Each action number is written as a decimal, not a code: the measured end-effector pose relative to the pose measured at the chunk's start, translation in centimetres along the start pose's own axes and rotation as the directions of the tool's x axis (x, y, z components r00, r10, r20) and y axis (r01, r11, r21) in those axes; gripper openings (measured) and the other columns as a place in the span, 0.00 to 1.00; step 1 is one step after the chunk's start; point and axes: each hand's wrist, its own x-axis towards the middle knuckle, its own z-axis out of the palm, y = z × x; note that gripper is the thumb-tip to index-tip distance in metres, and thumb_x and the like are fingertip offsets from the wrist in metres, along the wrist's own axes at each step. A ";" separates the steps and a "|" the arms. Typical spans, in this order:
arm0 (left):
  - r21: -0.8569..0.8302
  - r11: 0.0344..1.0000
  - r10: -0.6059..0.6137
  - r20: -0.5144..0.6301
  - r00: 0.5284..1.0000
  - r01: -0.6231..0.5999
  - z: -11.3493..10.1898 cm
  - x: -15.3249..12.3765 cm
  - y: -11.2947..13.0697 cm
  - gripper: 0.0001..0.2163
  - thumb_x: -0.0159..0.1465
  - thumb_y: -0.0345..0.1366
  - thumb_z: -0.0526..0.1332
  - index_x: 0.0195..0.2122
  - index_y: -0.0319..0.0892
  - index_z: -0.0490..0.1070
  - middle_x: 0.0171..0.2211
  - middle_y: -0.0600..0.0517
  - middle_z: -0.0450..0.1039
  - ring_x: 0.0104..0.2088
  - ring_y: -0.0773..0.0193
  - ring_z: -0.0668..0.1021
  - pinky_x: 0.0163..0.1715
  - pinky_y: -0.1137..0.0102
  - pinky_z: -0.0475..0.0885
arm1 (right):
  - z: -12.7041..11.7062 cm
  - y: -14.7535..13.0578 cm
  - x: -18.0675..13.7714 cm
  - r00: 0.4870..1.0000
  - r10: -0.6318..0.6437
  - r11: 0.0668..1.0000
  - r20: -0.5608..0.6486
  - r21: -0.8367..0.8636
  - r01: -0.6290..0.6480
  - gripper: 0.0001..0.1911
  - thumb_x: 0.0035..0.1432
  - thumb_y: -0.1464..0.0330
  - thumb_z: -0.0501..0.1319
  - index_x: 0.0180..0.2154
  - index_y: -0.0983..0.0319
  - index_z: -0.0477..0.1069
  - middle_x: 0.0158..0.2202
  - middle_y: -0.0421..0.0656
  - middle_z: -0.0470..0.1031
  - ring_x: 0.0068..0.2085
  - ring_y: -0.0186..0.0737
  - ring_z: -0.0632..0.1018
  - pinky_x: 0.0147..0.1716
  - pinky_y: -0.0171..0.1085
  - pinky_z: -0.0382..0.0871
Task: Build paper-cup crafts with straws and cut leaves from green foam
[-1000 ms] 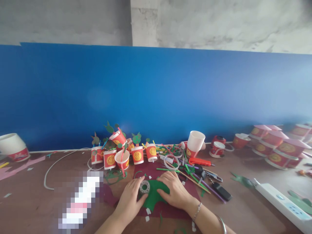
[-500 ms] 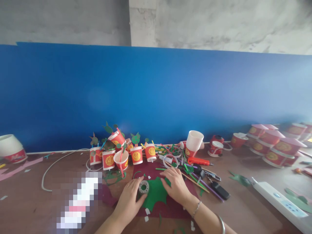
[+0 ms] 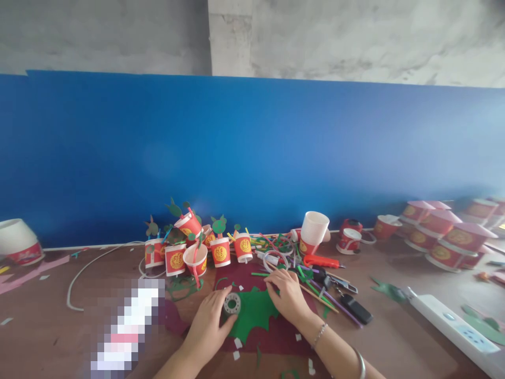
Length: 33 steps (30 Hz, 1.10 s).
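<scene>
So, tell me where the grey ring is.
Head view, low centre: the grey ring lies on green paper between the left hand and the right hand.

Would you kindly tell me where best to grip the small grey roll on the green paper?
Probably pinch the grey roll by its outer rim from above and the right: it lies flat, hole up, on the green paper, and the left hand crowds its left edge.
</scene>
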 end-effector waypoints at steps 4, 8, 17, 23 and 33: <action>-0.006 1.000 -0.005 0.002 1.000 0.005 -0.1 0.0 0.1 0.22 0.58 0.32 0.60 0.55 0.44 0.62 0.49 0.44 0.72 0.50 0.53 0.74 0.49 0.56 0.72 | 0.0 0.0 0.0 0.997 0.046 0.997 -0.059 -0.058 -0.049 0.11 0.57 0.75 0.53 0.32 0.59 0.73 0.35 0.42 0.78 0.39 0.41 0.76 0.52 0.48 0.53; -0.002 1.000 0.000 -0.008 1.000 0.000 -0.1 0.0 0.1 0.22 0.58 0.32 0.60 0.54 0.45 0.63 0.49 0.45 0.73 0.49 0.53 0.75 0.48 0.56 0.72 | -0.1 -0.2 -0.1 0.994 0.076 0.993 -0.083 -0.086 -0.083 0.12 0.56 0.76 0.52 0.31 0.58 0.73 0.36 0.41 0.78 0.41 0.41 0.76 0.56 0.51 0.47; 0.017 1.000 0.008 -0.016 1.000 -0.008 0.1 -0.1 -0.2 0.23 0.57 0.32 0.61 0.55 0.45 0.62 0.48 0.45 0.73 0.49 0.53 0.75 0.48 0.56 0.72 | -0.2 0.5 0.1 0.974 0.188 0.982 -0.124 0.012 -0.188 0.10 0.55 0.72 0.53 0.29 0.59 0.73 0.32 0.42 0.79 0.39 0.44 0.76 0.47 0.45 0.59; 0.032 0.999 0.018 -0.022 1.000 -0.017 0.2 0.0 -0.3 0.23 0.57 0.32 0.61 0.54 0.44 0.63 0.48 0.45 0.73 0.49 0.53 0.75 0.48 0.57 0.72 | -0.4 2.3 0.5 0.888 0.403 0.901 -0.222 0.266 -0.342 0.15 0.59 0.64 0.50 0.33 0.61 0.74 0.35 0.47 0.79 0.38 0.45 0.77 0.37 0.39 0.68; 0.017 0.998 -0.059 0.057 0.997 0.058 -0.1 -0.1 0.0 0.27 0.55 0.32 0.59 0.58 0.41 0.59 0.54 0.41 0.68 0.54 0.50 0.71 0.53 0.54 0.68 | -2.0 4.7 5.9 0.941 0.267 0.931 0.206 -0.309 -0.197 0.17 0.56 0.77 0.51 0.38 0.62 0.77 0.40 0.48 0.79 0.44 0.44 0.76 0.43 0.36 0.66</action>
